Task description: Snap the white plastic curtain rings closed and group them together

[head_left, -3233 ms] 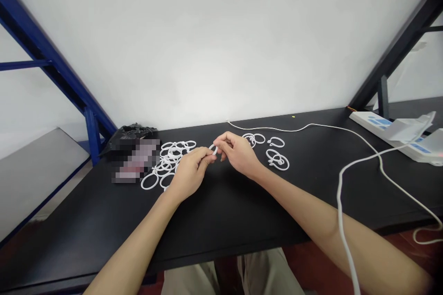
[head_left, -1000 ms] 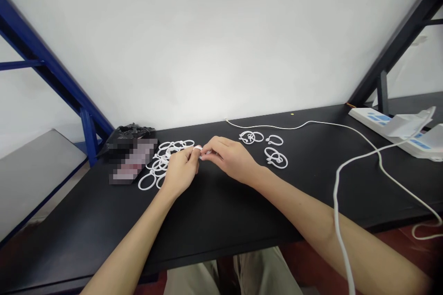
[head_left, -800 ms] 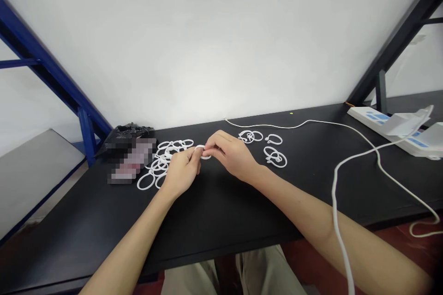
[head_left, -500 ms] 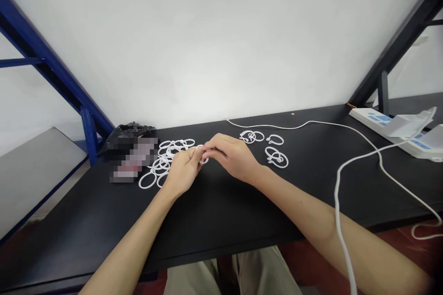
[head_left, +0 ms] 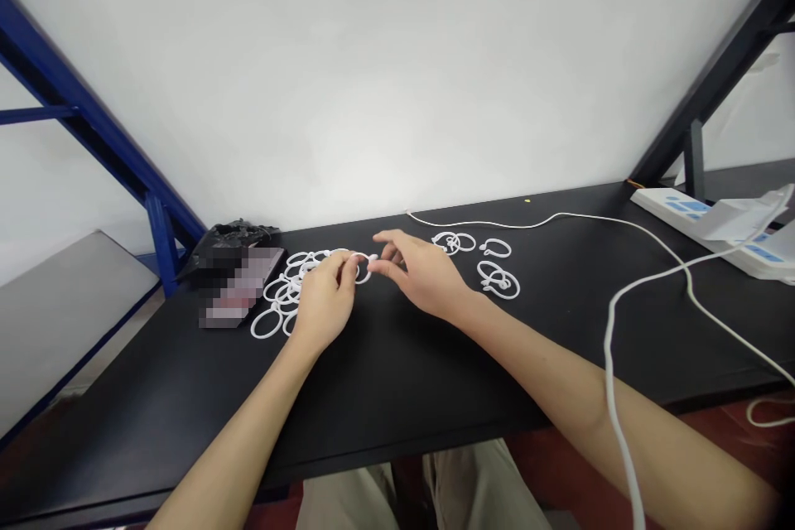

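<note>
My left hand [head_left: 325, 298] pinches a white plastic curtain ring [head_left: 372, 258] between thumb and fingertips, above the table. The small knob of this ring points right. My right hand [head_left: 428, 275] is open beside it, with the thumb tip at the knob and the index finger raised apart from it. Behind and left of my left hand lies a pile of similar white rings [head_left: 267, 322], partly hidden by that hand. Past my right hand lie several more rings [head_left: 498, 279] in small groups.
A black table [head_left: 397, 381] stands against a pale wall. A black plastic bag [head_left: 233, 233] and a blurred flat item [head_left: 239, 302] lie at left. A white cable [head_left: 612, 348] runs across the right side, near a white device with blue markings [head_left: 683, 211].
My right fingers have opened and drawn slightly away from the ring. My left hand still pinches it, and more of the ring now shows. The view has shifted a little.
</note>
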### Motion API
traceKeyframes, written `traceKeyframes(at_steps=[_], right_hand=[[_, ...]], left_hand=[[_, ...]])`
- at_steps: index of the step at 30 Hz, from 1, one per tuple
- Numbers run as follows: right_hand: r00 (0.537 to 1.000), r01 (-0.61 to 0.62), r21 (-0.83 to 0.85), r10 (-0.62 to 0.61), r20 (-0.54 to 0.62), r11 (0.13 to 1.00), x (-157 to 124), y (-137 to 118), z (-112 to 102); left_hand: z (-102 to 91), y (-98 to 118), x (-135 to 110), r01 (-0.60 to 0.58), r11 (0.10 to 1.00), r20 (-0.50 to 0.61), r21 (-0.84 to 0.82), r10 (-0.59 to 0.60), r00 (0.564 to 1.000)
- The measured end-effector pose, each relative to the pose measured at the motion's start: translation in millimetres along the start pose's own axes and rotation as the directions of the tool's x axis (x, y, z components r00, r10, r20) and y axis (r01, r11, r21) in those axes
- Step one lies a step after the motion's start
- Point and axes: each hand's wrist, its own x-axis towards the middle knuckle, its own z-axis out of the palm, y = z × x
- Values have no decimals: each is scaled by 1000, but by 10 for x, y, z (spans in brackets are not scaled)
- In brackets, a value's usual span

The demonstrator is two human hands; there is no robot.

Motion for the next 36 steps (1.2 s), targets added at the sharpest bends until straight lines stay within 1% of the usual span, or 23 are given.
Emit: traceKeyframes(at_steps=[1, 2, 3, 4, 5, 6, 7, 9, 12, 15, 18, 20, 23, 26, 28, 31, 33, 36], right_hand=[[998, -62, -144, 64, 9, 988, 7, 46, -10], [993, -111, -300, 119, 6, 947, 11, 102, -21], [985, -150, -441, 173, 11, 885, 14, 164, -32], [971, -180, -537, 235, 35, 824, 16, 229, -44], [956, -186, -592, 285, 77, 784, 17, 290, -56], [949, -152, -621, 289, 126, 769, 17, 343, -67], [947, -129, -635, 285, 149, 762, 19, 385, -78], [944, -89, -639, 269, 190, 764, 24, 428, -96], [940, -57, -627, 253, 228, 777, 36, 424, -111], [935, -44, -598, 244, 258, 800, 49, 414, -105], [942, -7, -520, 181, 284, 854, 60, 415, -77], [959, 40, -420, 83, 271, 907, 62, 390, -51], [982, 117, -201, -83, 168, 973, 50, 287, -11], [981, 191, 43, -192, 22, 981, 21, 139, 21], [977, 212, 181, -206, -54, 960, -1, 48, 36], [981, 183, 324, -153, -116, 928, -26, -50, 44], [984, 160, 391, -113, -140, 906, -34, -88, 39], [985, 138, 472, -68, -161, 871, -38, -116, 23]], left_hand=[[-4, -30, 13, 21, 996, -45, 87, -17, 999], [-9, -62, 26, 43, 981, -78, 189, -29, 997], [-15, -93, 36, 65, 954, -92, 293, -39, 995], [-20, -121, 43, 84, 918, -91, 388, -52, 994], [-24, -144, 46, 98, 880, -82, 464, -67, 994], [-28, -162, 47, 107, 849, -70, 517, -82, 994], [-30, -173, 45, 110, 829, -58, 549, -93, 994], [-33, -180, 37, 114, 814, -52, 570, -103, 993], [-35, -168, 26, 117, 819, -81, 561, -86, 993], [-36, -154, 20, 82, 843, -107, 532, -29, 994], [-22, -151, 18, -7, 877, -103, 480, 64, 993], [-3, -151, 17, -73, 898, -104, 434, 130, 986], [22, -134, 9, -168, 929, -102, 329, 212, 972], [27, -78, -14, -285, 942, -44, 177, 296, 954], [21, -31, -36, -341, 936, 18, 90, 340, 940], [10, 24, -64, -356, 935, 98, 1, 354, 930], [4, 41, -72, -333, 941, 126, -60, 338, 933], [-10, 49, -73, -249, 957, 147, -149, 270, 952]])
